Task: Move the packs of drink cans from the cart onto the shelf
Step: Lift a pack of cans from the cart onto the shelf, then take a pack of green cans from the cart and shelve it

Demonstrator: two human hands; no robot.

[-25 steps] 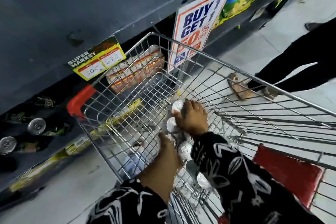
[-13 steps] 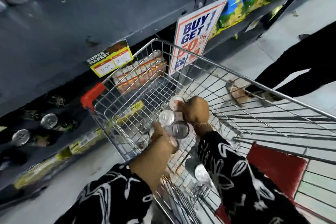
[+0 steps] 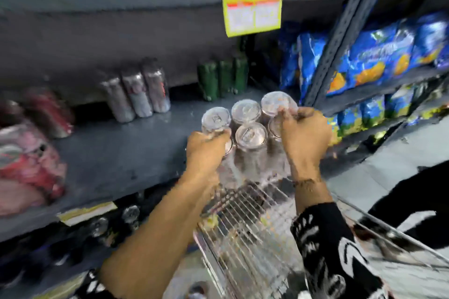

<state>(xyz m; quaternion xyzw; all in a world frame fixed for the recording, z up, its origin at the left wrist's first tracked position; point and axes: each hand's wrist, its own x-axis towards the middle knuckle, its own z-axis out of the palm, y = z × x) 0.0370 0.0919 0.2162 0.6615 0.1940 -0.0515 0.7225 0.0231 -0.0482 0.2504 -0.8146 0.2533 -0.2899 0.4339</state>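
Head cam: my left hand [image 3: 206, 150] and right hand [image 3: 305, 136], clamped on the plastic-wrapped pack of silver drink cans [image 3: 250, 133], have lifted it out of the wire cart [image 3: 247, 233]; it's now over the grey metal shelf [image 3: 116, 153], so just set down.

Single head view, looking forward and down, close over shelf [image 3: 126, 153] and cart [image 3: 255, 238]

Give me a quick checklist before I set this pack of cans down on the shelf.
1. Left hand grips pack of cans: ok.
2. Right hand grips the other side: ok.
3. Pack lifted above the cart: ok.
4. Bare shelf space left of the pack: ok.
5. Clear of the silver cans and green cans behind: ok.
6. Pack wrap intact: cannot tell, blurred.
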